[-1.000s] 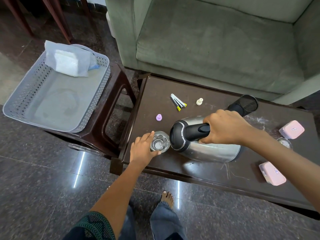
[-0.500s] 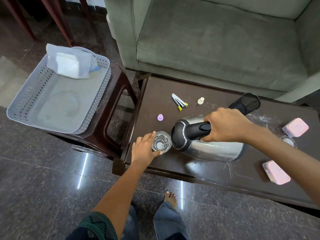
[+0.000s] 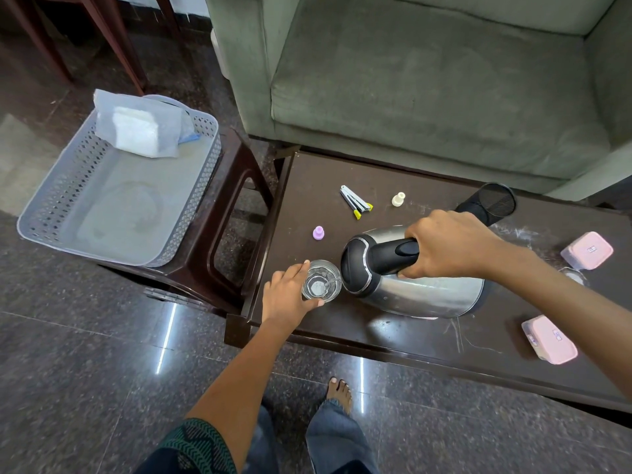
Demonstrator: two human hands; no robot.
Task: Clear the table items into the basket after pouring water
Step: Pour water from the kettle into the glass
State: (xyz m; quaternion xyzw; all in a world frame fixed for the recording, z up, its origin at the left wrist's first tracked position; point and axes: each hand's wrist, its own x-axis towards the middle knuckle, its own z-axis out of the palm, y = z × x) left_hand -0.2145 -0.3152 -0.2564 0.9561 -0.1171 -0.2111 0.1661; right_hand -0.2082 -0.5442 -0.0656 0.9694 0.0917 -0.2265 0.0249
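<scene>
A steel kettle (image 3: 427,295) with a black lid and handle is tipped to the left over the dark table (image 3: 393,340). My right hand (image 3: 448,244) grips its handle. A thin stream of water runs from the spout into a clear glass (image 3: 320,280) standing near the table's front left corner. My left hand (image 3: 287,295) is wrapped around the glass from the left. The grey perforated basket (image 3: 44,213) sits on a dark stool to the left of the table, with a white packet (image 3: 136,130) at its far end.
On the table lie a white and yellow clip (image 3: 355,203), a cream cap (image 3: 397,199), a purple cap (image 3: 318,232), a black mesh cup (image 3: 492,201) on its side, two pink boxes (image 3: 586,249) (image 3: 549,338) and a second glass (image 3: 576,275). A green sofa (image 3: 427,80) stands behind.
Hardly any movement: both hands hold their places, the kettle stays tipped at the glass, and the water stream now shows at the spout.
</scene>
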